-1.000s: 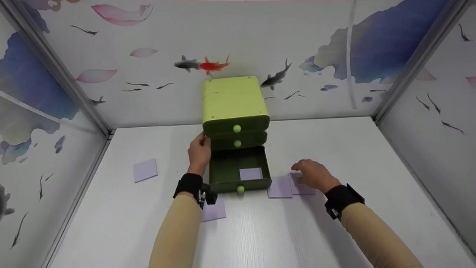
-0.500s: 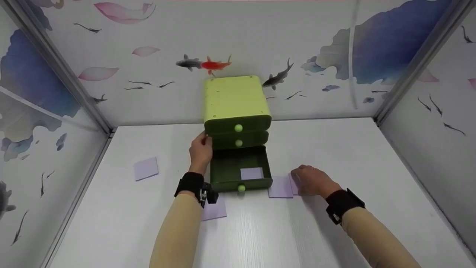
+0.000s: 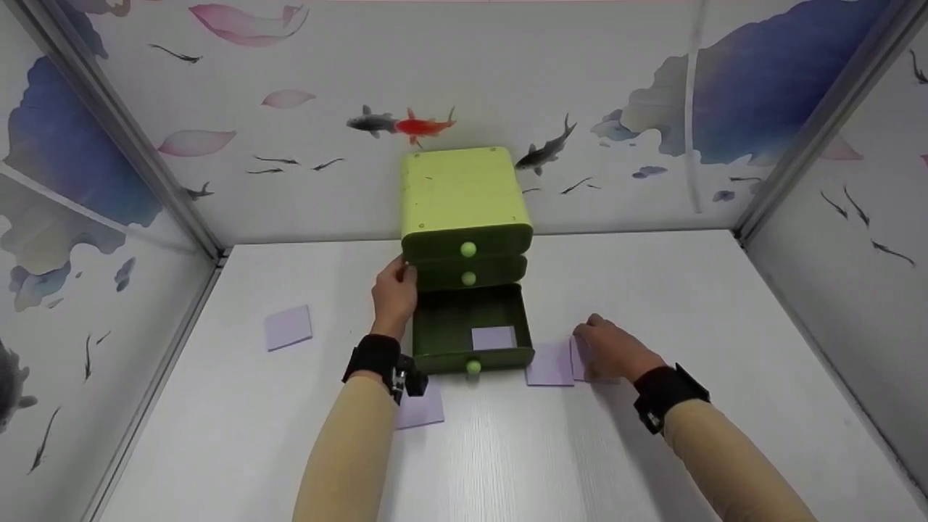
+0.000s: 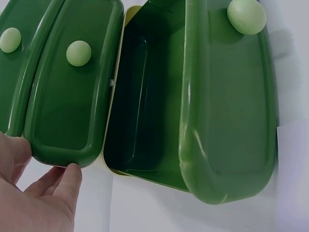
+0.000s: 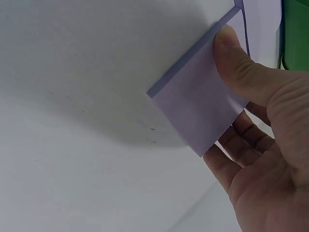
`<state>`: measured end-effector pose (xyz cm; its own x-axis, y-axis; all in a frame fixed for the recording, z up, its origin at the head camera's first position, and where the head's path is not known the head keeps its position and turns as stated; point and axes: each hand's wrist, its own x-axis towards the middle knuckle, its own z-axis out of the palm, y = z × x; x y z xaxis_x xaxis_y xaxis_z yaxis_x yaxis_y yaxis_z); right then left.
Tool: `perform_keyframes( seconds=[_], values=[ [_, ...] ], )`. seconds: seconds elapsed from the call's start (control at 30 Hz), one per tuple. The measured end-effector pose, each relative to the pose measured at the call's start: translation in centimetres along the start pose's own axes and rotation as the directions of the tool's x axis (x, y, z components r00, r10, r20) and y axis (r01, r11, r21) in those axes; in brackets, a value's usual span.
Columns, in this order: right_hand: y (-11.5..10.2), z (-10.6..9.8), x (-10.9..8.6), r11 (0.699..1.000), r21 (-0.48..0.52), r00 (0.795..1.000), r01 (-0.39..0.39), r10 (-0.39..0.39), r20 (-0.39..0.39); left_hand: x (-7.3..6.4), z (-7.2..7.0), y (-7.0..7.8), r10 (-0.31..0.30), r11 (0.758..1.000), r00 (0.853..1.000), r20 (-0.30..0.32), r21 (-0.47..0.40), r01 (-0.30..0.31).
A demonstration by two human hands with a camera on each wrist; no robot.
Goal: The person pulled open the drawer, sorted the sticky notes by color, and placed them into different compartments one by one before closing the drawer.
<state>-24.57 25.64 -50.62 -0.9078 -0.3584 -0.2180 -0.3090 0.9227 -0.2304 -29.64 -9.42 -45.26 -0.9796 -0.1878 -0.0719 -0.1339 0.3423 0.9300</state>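
A green desktop drawer cabinet (image 3: pixel 467 192) stands at the back of the table, its bottom drawer (image 3: pixel 438 359) pulled out with a lilac pad (image 3: pixel 493 338) inside. At the cabinet's left side, my left hand (image 3: pixel 394 297) holds the end of the middle drawer (image 4: pixel 67 106) between thumb and fingers. To the right, my right hand (image 3: pixel 616 351) pinches a lilac sticky note pad (image 5: pixel 198 96), thumb on its top face and fingers at its opposite edge. In the right wrist view one side of this pad looks raised from the table. Another lilac pad (image 3: pixel 549 365) lies beside it.
A lilac pad (image 3: pixel 288 328) lies at the far left of the table. One more pad (image 3: pixel 424 406) lies in front of the open drawer, partly behind the left wrist camera. Patterned walls (image 3: pixel 464 65) enclose the table at the back and both sides.
My right hand has come down onto the right-hand pad and taken hold of it. The left hand stays at the cabinet. The whole head view has shifted slightly.
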Motion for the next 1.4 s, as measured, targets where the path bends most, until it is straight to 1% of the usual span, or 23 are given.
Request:
perform_keyframes(
  seconds=[0.27, 0.57, 0.9, 1.2, 1.4],
  values=[
    [0.34, -0.08, 0.45, 1.0, -0.025, 1.0, 0.002, -0.001, 0.019, 0.19, -0.07, -0.18, 0.028, 0.999, 1.0, -0.004, 0.018, -0.028],
    [0.54, 0.01, 0.65, 0.999, -0.036, 0.999, -0.022, 0.023, 0.042, 0.37, -0.01, -0.1, 0.021, 1.0, 1.0, 0.007, -0.003, -0.021],
    [0.53, 0.12, 0.45, 1.0, -0.016, 1.0, -0.022, 0.022, 0.022, 0.2, 0.05, -0.19, 0.013, 1.0, 1.0, 0.004, -0.016, -0.013],
    [0.73, -0.02, 0.74, 0.999, 0.002, 0.999, -0.038, 0.038, 0.031, 0.17, 0.06, -0.37, 0.012, 0.999, 1.0, 0.015, -0.031, -0.012],
    [0.93, 0.02, 0.82, 0.999, 0.002, 0.999, -0.047, 0.047, 0.01, 0.25, 0.03, -0.25, 0.001, 1.0, 1.0, 0.011, -0.031, -0.001]
  ],
)
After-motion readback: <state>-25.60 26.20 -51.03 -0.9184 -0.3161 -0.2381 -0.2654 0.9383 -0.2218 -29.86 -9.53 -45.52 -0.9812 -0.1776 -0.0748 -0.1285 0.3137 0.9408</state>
